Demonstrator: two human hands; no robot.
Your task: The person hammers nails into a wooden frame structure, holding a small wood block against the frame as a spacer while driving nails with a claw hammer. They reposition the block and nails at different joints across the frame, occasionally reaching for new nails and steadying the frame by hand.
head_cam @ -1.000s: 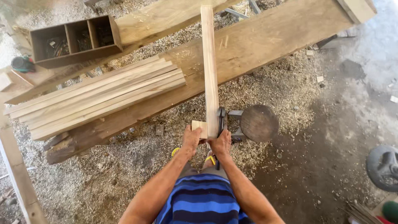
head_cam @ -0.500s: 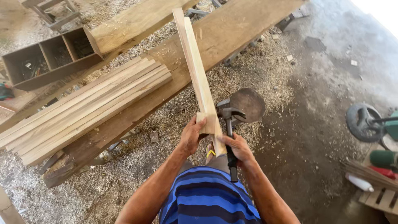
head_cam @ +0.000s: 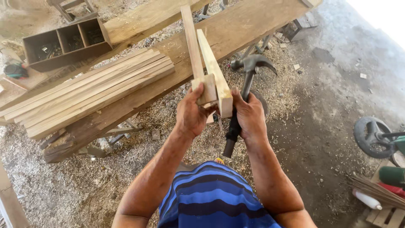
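Observation:
My left hand (head_cam: 193, 113) grips the near end of a long wooden slat (head_cam: 191, 40) with a short block at its end. My right hand (head_cam: 249, 114) holds a second slat (head_cam: 209, 57) alongside the first, and also a black claw hammer (head_cam: 246, 80) whose head points away from me. Both slats rise from my hands toward the heavy workbench plank (head_cam: 249, 21), side by side and nearly touching. My forearms and striped blue shirt fill the bottom of the view.
A stack of several slats (head_cam: 88, 93) lies on the workbench to the left. A dark wooden compartment box (head_cam: 63, 42) sits at the upper left. Sawdust covers the ground. A wheel (head_cam: 371, 135), a broom bundle (head_cam: 375, 190) and bottles lie at the right.
I have lifted the slats closer to me and they now show as two separate pieces. The hammer has risen with my right hand. The view has shifted right.

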